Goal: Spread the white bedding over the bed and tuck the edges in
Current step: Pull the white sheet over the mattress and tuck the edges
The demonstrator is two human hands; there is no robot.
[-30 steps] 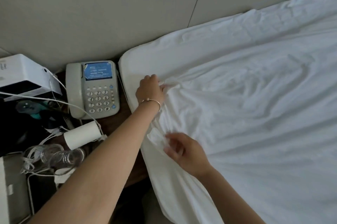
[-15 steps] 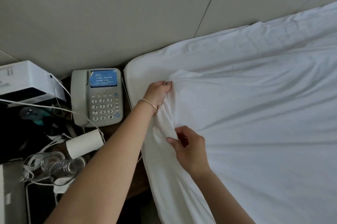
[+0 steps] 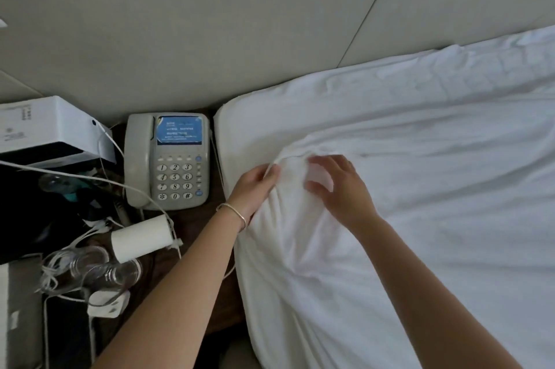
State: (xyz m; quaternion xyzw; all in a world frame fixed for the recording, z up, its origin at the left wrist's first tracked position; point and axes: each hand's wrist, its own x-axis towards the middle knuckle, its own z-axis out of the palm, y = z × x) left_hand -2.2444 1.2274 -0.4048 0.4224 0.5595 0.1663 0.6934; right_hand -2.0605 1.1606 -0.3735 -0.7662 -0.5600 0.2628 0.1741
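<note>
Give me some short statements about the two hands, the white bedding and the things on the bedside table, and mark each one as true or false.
1. The left hand grips a fold of the white bedding near the bed corner. True.
2. The right hand holds the telephone handset. False: it rests on the bedding; the handset sits on the telephone.
3. A bracelet is on the left wrist. True.
4. The telephone lies on the bed. False: it stands beside the bed.
5. The white paper roll stands upright. False: it lies on its side.
</note>
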